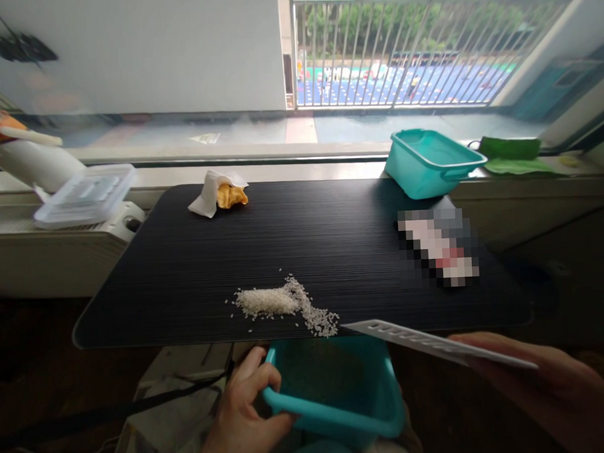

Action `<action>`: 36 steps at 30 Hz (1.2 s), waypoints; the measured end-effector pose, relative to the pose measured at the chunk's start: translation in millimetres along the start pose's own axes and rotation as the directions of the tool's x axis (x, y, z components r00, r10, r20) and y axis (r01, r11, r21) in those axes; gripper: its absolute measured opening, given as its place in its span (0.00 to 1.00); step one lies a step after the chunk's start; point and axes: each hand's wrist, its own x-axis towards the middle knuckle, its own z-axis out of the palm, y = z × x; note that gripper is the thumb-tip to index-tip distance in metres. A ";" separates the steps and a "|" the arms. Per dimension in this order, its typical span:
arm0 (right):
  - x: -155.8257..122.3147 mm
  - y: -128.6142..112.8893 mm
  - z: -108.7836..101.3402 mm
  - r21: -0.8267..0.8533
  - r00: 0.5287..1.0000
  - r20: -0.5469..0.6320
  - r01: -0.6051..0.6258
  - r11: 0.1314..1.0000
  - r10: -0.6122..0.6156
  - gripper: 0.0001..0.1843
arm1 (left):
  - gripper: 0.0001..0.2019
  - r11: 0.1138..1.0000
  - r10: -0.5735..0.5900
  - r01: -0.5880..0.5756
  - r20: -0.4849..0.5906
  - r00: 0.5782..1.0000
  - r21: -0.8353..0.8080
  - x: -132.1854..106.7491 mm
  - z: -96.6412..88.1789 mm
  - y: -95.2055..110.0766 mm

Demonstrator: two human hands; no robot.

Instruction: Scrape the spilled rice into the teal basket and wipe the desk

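A pile of white rice lies near the front edge of the black table, with a trail of loose grains running right toward that edge. My left hand grips the left rim of a teal basin, which sits just below the table's edge. My right hand holds a thin, flat white plate with a row of slots. The plate's far tip is beside the right end of the rice trail. Most of my right fingers are hidden beneath it.
A second teal basin stands at the table's back right corner, near a green cloth-like piece. A blurred-out flat item lies at the right. Crumpled white paper with something yellow is at the back left. A clear plastic lid rests beyond the left edge.
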 end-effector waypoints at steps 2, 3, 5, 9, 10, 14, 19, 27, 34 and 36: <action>4.2 -1.4 2.2 0.043 0.998 -0.017 -0.058 0.997 0.059 0.12 | 0.07 1.000 0.008 -0.008 -0.009 1.000 0.005 -0.3 -0.3 -0.7; 7.4 -2.8 3.9 0.064 0.997 -0.034 -0.071 0.995 0.074 0.12 | 0.07 1.000 0.010 -0.009 -0.013 1.000 0.007 -0.2 -0.2 -0.9; 14.7 -6.2 7.3 0.086 0.996 -0.080 -0.040 0.996 0.047 0.10 | 0.08 1.000 0.013 -0.013 -0.020 1.000 0.010 0.6 0.2 -1.0; 22.4 -11.1 8.5 0.076 0.995 -0.091 0.043 0.996 -0.036 0.09 | 0.07 1.000 0.013 -0.013 -0.018 1.000 0.002 2.0 0.2 0.5; 21.6 -11.2 6.9 0.081 0.998 -0.058 0.034 0.996 -0.029 0.10 | 0.07 1.000 0.007 -0.007 -0.013 1.000 -0.005 2.0 -0.2 1.1; 14.3 -8.8 -1.0 0.102 0.992 0.110 -0.075 0.992 0.064 0.12 | 0.07 0.999 -0.021 0.021 0.007 1.000 -0.026 1.6 -1.7 2.3; 19.6 -12.4 3.1 0.105 0.999 0.010 -0.051 0.993 0.051 0.11 | 0.06 0.999 -0.029 0.030 0.027 0.999 -0.039 2.3 -1.9 1.7; 23.5 -18.9 2.8 0.045 0.992 0.128 -0.011 0.999 0.005 0.10 | 0.07 0.997 -0.045 0.047 0.020 0.999 -0.067 0.8 -3.9 5.4; 61.6 -14.3 26.9 -0.003 0.985 -0.097 0.140 0.990 -0.140 0.12 | 0.08 0.994 -0.059 0.062 0.031 0.998 -0.091 -1.1 -1.3 3.7; 72.4 -15.8 36.5 -0.015 0.979 -0.088 0.182 0.983 -0.183 0.12 | 0.08 0.995 -0.054 0.058 0.038 0.998 -0.086 -2.8 -1.1 3.6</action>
